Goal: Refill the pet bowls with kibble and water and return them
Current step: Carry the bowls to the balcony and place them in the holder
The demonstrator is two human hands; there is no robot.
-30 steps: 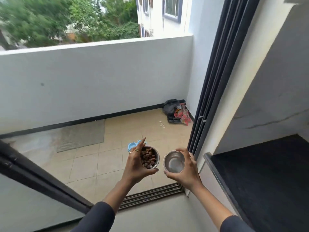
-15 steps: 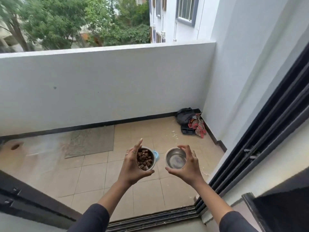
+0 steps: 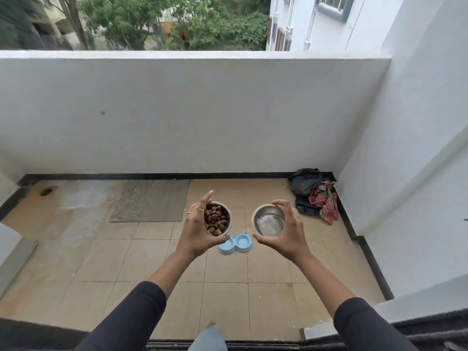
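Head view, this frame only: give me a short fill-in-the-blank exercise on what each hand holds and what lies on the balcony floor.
1. The left hand holds a steel bowl full of ____.
2. The steel bowl of water is in the grip of the ____ hand.
3. The double bowl holder on the tiled floor is ____ in colour.

Missing words: kibble; right; blue

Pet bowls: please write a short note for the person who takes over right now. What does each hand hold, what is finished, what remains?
Left hand grips the steel bowl of kibble.
Right hand grips the steel bowl of water.
Both bowls are held in the air over the balcony floor.
The blue holder lies empty on the tiles below, between the hands.
Done: both bowls are filled.
Left: set each bowl down into the holder, probably one per hollow.
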